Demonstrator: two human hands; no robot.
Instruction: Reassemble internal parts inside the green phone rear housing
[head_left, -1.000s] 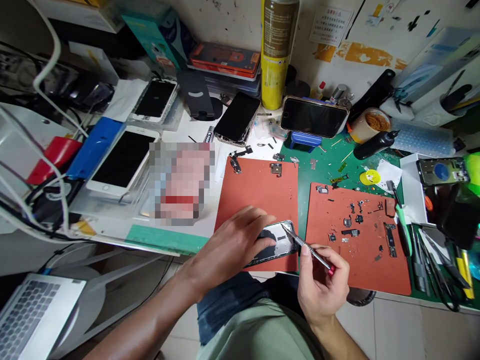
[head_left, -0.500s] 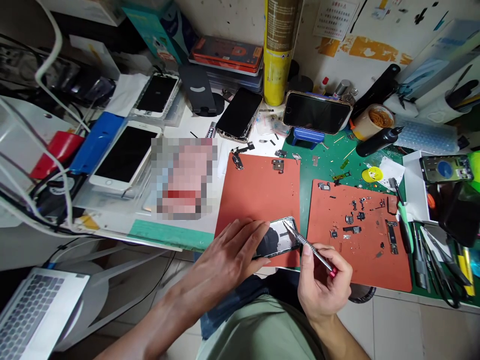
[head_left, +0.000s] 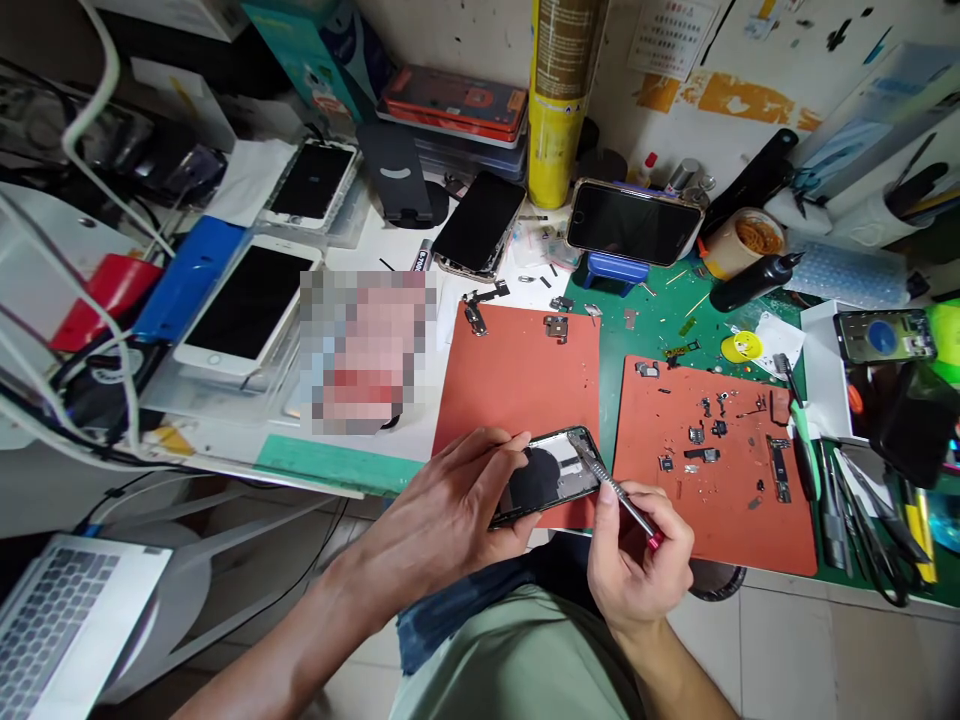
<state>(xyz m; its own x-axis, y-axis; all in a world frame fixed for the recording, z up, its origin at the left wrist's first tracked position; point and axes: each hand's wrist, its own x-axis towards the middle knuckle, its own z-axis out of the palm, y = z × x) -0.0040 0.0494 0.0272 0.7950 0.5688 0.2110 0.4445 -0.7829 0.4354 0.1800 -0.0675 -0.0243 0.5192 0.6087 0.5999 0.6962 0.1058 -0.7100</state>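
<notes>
Covering the bench [head_left: 300, 440]: one green mat [head_left: 611, 340], two red mats [head_left: 517, 370]; tiled floor [head_left: 780, 640] below. Left hand [head_left: 472, 490] grips one opened phone housing [head_left: 544, 478] over the left red mat's near edge; right hand [head_left: 641, 555] pinches a silver, red-ended hand tool [head_left: 622, 498], tip at the housing's inside (contact unclear). Two white-framed phones [head_left: 247, 305] lie left. One off-white tub [head_left: 724, 258] holds brown stuff.

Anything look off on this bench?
Loose small parts lie scattered on the right red mat, and scraps litter the green mat: untidy, seemingly easy to lose. Nothing odd shows on the held phone shell's visible part.
</notes>
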